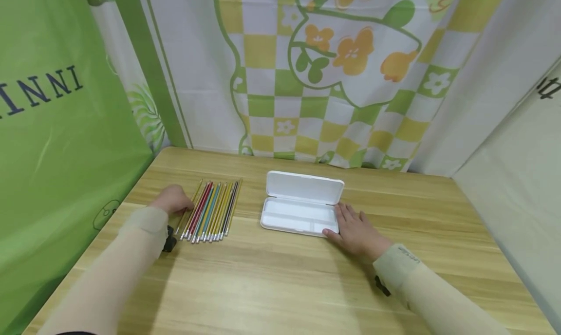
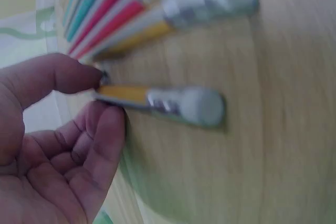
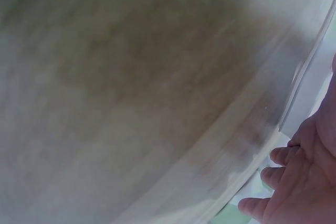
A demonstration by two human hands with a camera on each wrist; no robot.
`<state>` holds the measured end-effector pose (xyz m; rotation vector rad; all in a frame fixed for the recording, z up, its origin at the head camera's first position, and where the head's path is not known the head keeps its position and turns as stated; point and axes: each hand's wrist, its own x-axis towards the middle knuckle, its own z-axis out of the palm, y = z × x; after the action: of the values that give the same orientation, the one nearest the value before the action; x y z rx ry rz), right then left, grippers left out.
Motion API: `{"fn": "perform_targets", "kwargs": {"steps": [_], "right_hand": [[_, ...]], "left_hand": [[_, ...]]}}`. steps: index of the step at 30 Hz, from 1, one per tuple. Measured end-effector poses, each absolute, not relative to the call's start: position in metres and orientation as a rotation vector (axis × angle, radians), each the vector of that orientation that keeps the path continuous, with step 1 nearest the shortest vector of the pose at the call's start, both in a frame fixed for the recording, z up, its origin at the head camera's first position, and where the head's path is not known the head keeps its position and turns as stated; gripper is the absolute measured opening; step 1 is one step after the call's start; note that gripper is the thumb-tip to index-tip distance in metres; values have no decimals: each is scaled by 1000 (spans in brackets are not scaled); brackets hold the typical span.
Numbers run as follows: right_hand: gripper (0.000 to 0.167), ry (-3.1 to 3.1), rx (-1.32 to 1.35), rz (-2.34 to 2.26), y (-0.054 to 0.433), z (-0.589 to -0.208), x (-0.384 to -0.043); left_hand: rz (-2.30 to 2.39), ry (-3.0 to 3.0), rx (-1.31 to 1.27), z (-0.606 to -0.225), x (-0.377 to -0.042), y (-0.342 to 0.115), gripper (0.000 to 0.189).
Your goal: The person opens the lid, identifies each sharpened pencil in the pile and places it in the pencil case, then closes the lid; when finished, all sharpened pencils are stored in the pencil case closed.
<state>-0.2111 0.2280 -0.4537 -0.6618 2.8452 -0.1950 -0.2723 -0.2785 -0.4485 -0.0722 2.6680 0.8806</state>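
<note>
At the left of the table, my left hand (image 1: 173, 198) is beside a row of several pencils (image 1: 209, 213) in yellow, red, blue and dark colours. In the left wrist view, its thumb and fingertips pinch a yellow pencil (image 2: 131, 94) lying a little apart from the others, white eraser toward the camera. A white pencil case (image 1: 287, 223) lies with its lid raised, showing a long compartment and smaller ones. My right hand (image 1: 357, 230) rests at the case's right end, fingers extended and thumb by the front corner. In the right wrist view, its fingers (image 3: 283, 177) look spread.
The wooden table (image 1: 263, 281) reaches back to a checked, flowered curtain (image 1: 307, 106). A green cloth (image 1: 65, 145) hangs along the left side, and a pale wall panel (image 1: 517, 179) stands to the right. Table space lies between the pencils and the case.
</note>
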Motion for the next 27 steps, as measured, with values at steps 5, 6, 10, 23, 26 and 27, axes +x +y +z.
{"fn": "perform_targets", "kwargs": {"steps": [5, 6, 10, 23, 26, 27], "right_hand": [[87, 2846, -657, -198, 228, -452, -212], [87, 2846, -660, -201, 228, -452, -212], [86, 2852, -678, -196, 227, -452, -212], [87, 2842, -689, -182, 230, -456, -213], [86, 2850, -698, -160, 231, -457, -213], [86, 2852, -703, -154, 231, -456, -212]], "left_hand": [[837, 2694, -92, -444, -271, -272, 26], [843, 2694, -101, -444, -271, -272, 25], [984, 2639, -160, -447, -269, -277, 22], [1099, 2741, 29, -426, -270, -265, 18], [1129, 2715, 182, -416, -271, -252, 18], [1119, 2705, 233, -413, -271, -247, 24]]}}
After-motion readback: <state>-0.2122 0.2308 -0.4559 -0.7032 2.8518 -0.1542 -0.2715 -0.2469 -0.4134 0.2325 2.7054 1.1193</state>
